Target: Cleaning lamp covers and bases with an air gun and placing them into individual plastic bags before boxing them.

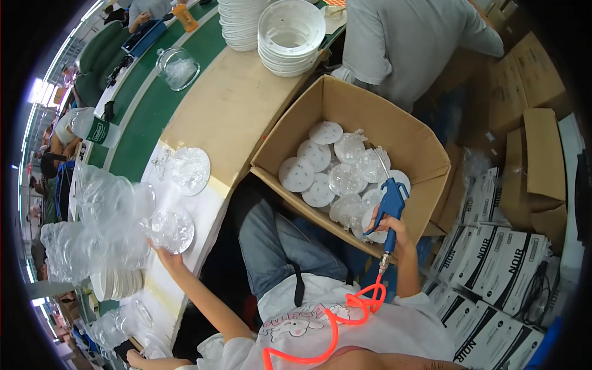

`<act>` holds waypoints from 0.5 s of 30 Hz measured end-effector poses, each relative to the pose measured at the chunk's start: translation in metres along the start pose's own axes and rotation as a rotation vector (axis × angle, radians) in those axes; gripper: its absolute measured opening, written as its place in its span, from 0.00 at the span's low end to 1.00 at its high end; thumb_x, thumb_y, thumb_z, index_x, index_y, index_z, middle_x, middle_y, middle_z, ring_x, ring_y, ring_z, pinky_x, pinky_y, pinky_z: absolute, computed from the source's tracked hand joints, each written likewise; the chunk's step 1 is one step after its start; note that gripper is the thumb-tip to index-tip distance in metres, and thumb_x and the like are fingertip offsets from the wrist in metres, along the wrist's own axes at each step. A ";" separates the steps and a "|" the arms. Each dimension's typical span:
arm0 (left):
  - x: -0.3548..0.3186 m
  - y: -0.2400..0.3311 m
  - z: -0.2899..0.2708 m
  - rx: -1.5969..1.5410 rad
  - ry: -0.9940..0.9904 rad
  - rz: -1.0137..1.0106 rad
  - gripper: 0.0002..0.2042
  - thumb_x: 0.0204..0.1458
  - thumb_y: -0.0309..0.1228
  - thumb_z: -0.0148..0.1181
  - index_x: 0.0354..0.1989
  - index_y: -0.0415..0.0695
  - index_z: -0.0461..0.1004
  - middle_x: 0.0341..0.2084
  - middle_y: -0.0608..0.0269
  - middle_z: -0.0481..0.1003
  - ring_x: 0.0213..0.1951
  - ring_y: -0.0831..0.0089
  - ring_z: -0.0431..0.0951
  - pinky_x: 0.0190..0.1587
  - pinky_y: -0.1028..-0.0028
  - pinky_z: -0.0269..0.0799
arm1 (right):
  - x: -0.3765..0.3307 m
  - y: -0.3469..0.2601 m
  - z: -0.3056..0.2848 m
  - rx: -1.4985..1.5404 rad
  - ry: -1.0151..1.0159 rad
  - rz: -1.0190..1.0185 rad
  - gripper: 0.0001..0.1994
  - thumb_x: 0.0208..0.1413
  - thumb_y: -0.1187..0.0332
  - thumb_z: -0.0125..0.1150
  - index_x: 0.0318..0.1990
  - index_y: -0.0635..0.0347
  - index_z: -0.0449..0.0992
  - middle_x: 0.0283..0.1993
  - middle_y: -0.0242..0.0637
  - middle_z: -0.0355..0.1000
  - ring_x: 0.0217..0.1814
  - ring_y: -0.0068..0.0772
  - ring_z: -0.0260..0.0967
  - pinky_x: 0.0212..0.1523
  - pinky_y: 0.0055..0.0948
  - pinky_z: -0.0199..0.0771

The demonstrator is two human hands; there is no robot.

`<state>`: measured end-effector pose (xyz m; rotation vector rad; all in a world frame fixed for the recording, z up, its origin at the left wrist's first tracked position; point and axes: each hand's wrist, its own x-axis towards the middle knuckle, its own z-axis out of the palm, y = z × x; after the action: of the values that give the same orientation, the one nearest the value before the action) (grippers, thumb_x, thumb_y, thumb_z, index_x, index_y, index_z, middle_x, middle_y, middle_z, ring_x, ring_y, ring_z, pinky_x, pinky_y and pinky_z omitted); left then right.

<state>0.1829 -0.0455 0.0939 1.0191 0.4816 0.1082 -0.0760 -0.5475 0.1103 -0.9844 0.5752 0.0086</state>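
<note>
My right hand [394,227] is wrapped round a blue air blow gun [391,200], its thin metal nozzle pointing up over the open cardboard box [416,148]. From the gun's lower end a coiled orange-red hose [336,327] runs down across my shirt. At the worktable's edge, my left hand [165,254] grips the rim of a round clear disc in plastic film [174,229]; some of its fingers are hidden under it. Just beyond lies a similar wrapped disc [192,171]. Several round white and clear discs [318,155] lie loosely inside the box.
Crumpled clear plastic bags [108,206] heap left of my left hand, by a stack of white discs [117,285]. White rings [290,31] are stacked at the table's far end. A person in grey [401,49] stands beyond the box. Printed cartons [499,265] stand at right.
</note>
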 end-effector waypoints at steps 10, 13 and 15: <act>0.049 -0.002 -0.048 0.703 0.457 0.450 0.19 0.54 0.35 0.41 0.45 0.32 0.66 0.41 0.50 0.69 0.41 0.63 0.71 0.44 0.68 0.68 | -0.014 0.002 -0.016 0.073 0.065 -0.091 0.14 0.41 0.67 0.49 0.37 0.65 0.64 0.31 0.40 0.66 0.35 0.35 0.70 0.41 0.30 0.70; 0.060 0.015 -0.083 0.808 0.447 0.416 0.17 0.53 0.33 0.42 0.42 0.31 0.69 0.39 0.50 0.71 0.39 0.64 0.72 0.40 0.70 0.69 | -0.020 -0.003 -0.020 0.048 0.115 -0.098 0.15 0.41 0.66 0.48 0.37 0.65 0.64 0.30 0.41 0.67 0.34 0.35 0.70 0.41 0.32 0.70; 0.035 0.000 -0.035 0.924 0.530 0.231 0.15 0.51 0.33 0.45 0.35 0.31 0.71 0.35 0.52 0.72 0.34 0.67 0.72 0.35 0.73 0.68 | -0.025 0.001 -0.032 0.046 0.135 -0.131 0.14 0.43 0.66 0.48 0.38 0.65 0.64 0.32 0.40 0.65 0.35 0.34 0.70 0.41 0.31 0.70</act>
<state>0.1986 -0.0071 0.0676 1.9711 0.9346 0.3909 -0.1119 -0.5664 0.1073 -0.9808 0.6308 -0.1888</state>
